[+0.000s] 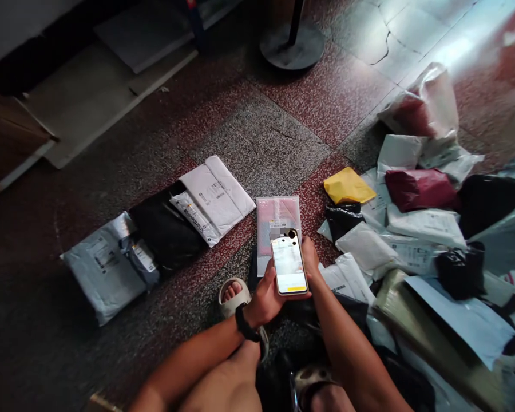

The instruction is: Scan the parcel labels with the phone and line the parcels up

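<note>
My left hand, with a dark band on its wrist, is closed around a smartphone whose screen is lit. Just past the phone is a flat pink-and-white parcel with a label, its lower part covered by the phone. My right hand is closed beside the phone's right edge, close to the parcel's side. Its fingertips are hidden, so whether it grips the parcel or the phone is unclear.
Left are a white parcel, a black parcel and a grey parcel. A heap of mailers on the right includes a yellow envelope and a maroon bag. A round stand base stands ahead on the speckled floor.
</note>
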`<action>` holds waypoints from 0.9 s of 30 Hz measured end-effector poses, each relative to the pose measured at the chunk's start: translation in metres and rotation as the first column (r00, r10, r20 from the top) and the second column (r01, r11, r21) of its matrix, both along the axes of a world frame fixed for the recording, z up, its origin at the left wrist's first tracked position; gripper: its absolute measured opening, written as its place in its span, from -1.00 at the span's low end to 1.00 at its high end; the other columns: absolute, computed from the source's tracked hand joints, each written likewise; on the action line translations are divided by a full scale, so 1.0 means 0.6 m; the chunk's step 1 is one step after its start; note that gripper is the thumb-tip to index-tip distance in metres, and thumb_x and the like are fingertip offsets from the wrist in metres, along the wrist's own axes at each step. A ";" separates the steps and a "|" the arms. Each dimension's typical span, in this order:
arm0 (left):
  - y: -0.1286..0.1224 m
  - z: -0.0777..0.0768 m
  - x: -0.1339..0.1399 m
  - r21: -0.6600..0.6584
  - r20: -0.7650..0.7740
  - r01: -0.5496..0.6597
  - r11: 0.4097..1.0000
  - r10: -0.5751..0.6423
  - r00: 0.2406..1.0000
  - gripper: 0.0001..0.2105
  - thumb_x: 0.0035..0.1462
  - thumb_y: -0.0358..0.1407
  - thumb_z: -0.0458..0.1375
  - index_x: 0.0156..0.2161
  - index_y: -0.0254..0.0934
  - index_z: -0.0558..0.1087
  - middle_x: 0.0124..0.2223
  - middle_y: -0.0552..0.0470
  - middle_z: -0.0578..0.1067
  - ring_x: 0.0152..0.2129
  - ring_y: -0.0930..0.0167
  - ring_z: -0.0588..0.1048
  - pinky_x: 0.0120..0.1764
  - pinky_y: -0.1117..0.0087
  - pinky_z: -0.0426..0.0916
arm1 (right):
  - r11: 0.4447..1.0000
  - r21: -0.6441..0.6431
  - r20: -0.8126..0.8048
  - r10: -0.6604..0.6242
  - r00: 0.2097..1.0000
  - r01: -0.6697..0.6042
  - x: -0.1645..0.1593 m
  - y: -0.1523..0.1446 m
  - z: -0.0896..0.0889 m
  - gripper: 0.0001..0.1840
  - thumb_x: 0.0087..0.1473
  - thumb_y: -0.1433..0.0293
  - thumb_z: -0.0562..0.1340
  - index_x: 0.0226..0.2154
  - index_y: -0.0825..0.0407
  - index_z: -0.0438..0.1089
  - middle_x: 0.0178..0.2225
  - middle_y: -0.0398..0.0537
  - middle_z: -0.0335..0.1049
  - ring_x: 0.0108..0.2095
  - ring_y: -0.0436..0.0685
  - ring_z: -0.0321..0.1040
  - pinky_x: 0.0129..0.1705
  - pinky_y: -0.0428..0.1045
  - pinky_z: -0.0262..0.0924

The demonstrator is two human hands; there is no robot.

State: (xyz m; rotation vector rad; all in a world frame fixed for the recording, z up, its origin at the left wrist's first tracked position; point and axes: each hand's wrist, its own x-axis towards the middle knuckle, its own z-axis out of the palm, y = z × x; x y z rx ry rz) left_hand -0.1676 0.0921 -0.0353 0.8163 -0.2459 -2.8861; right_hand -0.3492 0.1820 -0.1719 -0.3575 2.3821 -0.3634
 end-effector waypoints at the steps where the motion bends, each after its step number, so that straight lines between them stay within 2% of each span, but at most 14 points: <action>1: 0.001 -0.001 0.002 0.004 0.004 -0.007 1.000 0.007 1.000 -0.15 0.44 0.22 0.31 0.64 -0.01 0.17 0.58 -0.32 0.43 0.48 -0.20 0.46 0.37 -0.40 0.44 | 0.999 0.023 0.029 -0.036 0.999 0.035 0.008 0.000 -0.002 -0.50 0.42 0.02 0.29 0.20 -0.03 0.56 0.04 0.19 0.64 0.09 0.41 0.61 0.07 0.11 0.43; 3: -0.002 0.000 0.011 0.018 0.014 -0.019 1.000 0.019 1.000 -0.17 0.45 0.20 0.32 0.63 -0.01 0.20 0.59 -0.31 0.42 0.50 -0.22 0.44 0.40 -0.42 0.42 | 0.991 0.063 0.044 -0.121 0.992 0.118 0.018 -0.001 -0.002 -0.50 0.39 0.02 0.33 0.18 -0.03 0.57 0.06 0.17 0.65 0.10 0.37 0.60 0.05 0.07 0.42; 8: -0.006 0.005 0.022 0.048 0.034 -0.011 0.999 0.009 0.999 -0.20 0.43 0.19 0.36 0.60 -0.01 0.26 0.58 -0.29 0.44 0.50 -0.23 0.43 0.42 -0.45 0.39 | 0.987 0.047 0.030 -0.158 0.987 0.157 0.019 -0.008 -0.002 -0.54 0.34 0.09 0.39 0.15 0.00 0.57 0.11 0.22 0.65 0.11 0.36 0.60 0.05 0.05 0.41; 17: -0.005 0.013 0.018 0.046 0.057 -0.017 0.999 0.014 0.998 -0.17 0.40 0.20 0.39 0.60 -0.01 0.28 0.57 -0.29 0.46 0.51 -0.25 0.42 0.41 -0.46 0.42 | 0.983 0.106 0.012 -0.149 0.989 0.147 0.022 -0.005 -0.015 -0.52 0.39 0.08 0.32 0.19 0.01 0.53 0.18 0.24 0.61 0.14 0.38 0.59 0.13 0.11 0.43; 23: -0.008 0.016 0.021 0.047 0.066 -0.020 0.999 0.017 0.998 -0.16 0.41 0.19 0.38 0.62 0.00 0.24 0.57 -0.29 0.45 0.52 -0.23 0.41 0.42 -0.46 0.41 | 0.987 0.084 0.006 -0.136 0.991 0.135 0.021 -0.001 -0.026 -0.53 0.38 0.08 0.33 0.17 0.01 0.52 0.18 0.25 0.61 0.17 0.40 0.58 0.18 0.13 0.43; 27: -0.010 0.021 0.023 0.038 0.073 -0.025 0.999 0.022 0.997 -0.18 0.41 0.19 0.38 0.60 0.02 0.25 0.59 -0.27 0.43 0.52 -0.23 0.41 0.41 -0.47 0.41 | 0.986 0.073 0.017 -0.149 0.989 0.148 0.020 0.002 -0.031 -0.46 0.38 0.04 0.33 0.21 0.04 0.52 0.21 0.30 0.59 0.20 0.44 0.58 0.21 0.16 0.43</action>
